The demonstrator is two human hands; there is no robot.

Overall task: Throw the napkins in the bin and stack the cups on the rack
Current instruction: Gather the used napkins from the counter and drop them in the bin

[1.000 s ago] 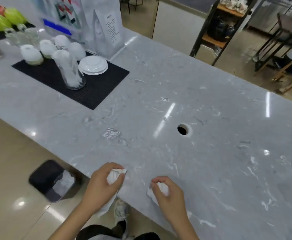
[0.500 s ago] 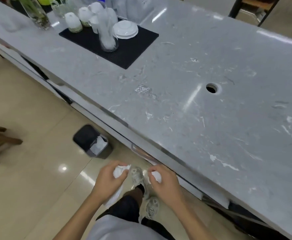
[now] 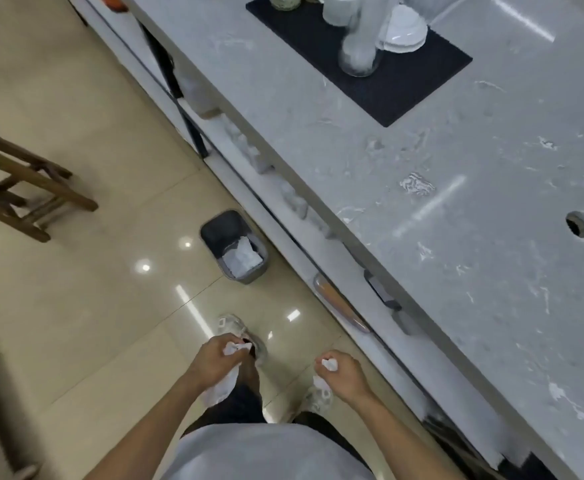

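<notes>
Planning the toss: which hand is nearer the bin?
Left. The left hand is nearly straight back from the bin; the right hand is farther back and off to its right.

Left hand (image 3: 219, 358), right hand (image 3: 340, 372) fisted

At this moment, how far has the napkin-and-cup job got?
Done: white paper already lies in the bin on the floor.

In hand: the left hand and right hand each clutch a crumpled napkin, one left, one right, short of the bin.

Left: drop both, then stack the cups on the black mat on the counter.
</notes>
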